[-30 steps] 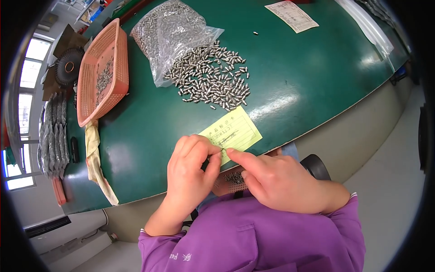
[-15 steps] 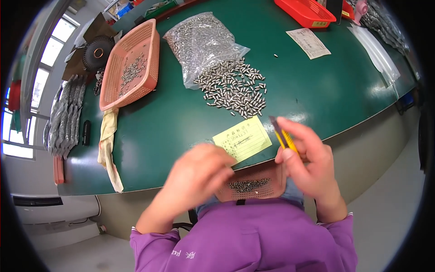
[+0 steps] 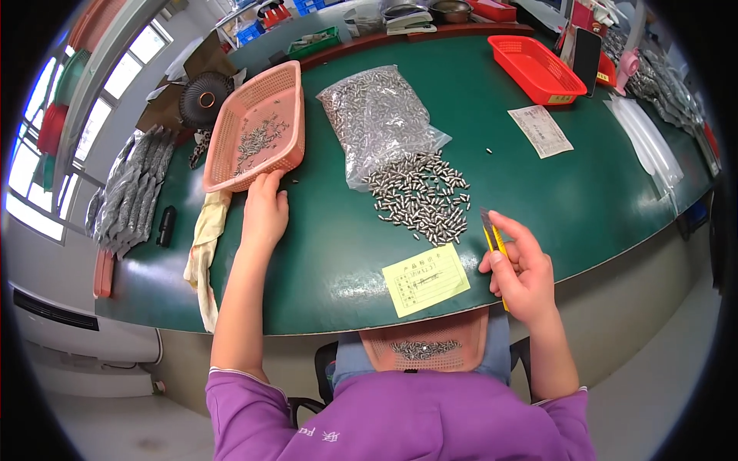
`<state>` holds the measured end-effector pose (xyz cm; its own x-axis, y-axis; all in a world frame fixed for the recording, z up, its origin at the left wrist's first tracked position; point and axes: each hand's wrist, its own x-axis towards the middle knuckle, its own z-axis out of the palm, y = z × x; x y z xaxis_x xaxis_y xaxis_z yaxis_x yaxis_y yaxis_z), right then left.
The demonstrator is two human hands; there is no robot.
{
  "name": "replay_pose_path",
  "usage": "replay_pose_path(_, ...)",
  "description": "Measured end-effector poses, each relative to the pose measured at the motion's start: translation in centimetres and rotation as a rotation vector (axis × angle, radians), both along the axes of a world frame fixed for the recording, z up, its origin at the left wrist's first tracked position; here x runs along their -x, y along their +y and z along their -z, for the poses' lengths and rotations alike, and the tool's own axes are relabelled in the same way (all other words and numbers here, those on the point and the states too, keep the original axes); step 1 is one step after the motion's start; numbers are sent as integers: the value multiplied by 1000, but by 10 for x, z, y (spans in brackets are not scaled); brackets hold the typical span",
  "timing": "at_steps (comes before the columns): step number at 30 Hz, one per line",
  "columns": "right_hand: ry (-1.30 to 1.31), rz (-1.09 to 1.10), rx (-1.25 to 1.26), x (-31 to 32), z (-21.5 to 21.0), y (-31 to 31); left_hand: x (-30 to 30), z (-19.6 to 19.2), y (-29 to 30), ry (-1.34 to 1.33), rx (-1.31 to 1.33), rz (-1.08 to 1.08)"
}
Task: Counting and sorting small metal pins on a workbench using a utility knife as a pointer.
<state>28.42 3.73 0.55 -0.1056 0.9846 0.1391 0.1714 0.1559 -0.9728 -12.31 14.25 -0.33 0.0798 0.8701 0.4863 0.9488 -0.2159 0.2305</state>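
My left hand [image 3: 265,213] reaches to the near end of a pink plastic basket [image 3: 292,157], its fingers closed at the wall there. Small metal pins lie scattered on the basket's floor. In my right hand [image 3: 523,270] is a yellow and black utility knife [image 3: 493,237], held near the table edge with its blade tip pointing away from me. Beyond the knife, a heap of small metal pins [image 3: 423,203] spills from the mouth of a clear plastic bag [image 3: 377,115] full of them. A yellow paper label [image 3: 427,280] lies nearer me, left of the right hand.
Another pink basket [image 3: 369,346] with pins rests on my lap. A cream cloth [image 3: 201,246] hangs at the table's left, beside a black object [image 3: 166,226] and filled bags [image 3: 134,192]. A red tray [image 3: 538,73], a paper slip [image 3: 540,131] and clear bags [image 3: 646,146] lie right.
My left hand has moved from beside the yellow label, left and away, to the pink basket. The right hand still holds the utility knife. The view has shifted, showing more of the table's far side.
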Motion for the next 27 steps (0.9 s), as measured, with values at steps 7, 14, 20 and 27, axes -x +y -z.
replay_pose_path(7,-15,9,-18,2,4,1,-4,2,13,-23,79,-54)
replay_pose_path(14,6,26,-67,3,6,-3,-26,-13,-12,-122,159,-47)
replay_pose_path(20,239,-37,147,7,-9,-29,-92,-45,-89,-259,153,270)
replay_pose_path(27,-197,-251,-52,22,-16,-61,-150,-31,-130,-289,179,430)
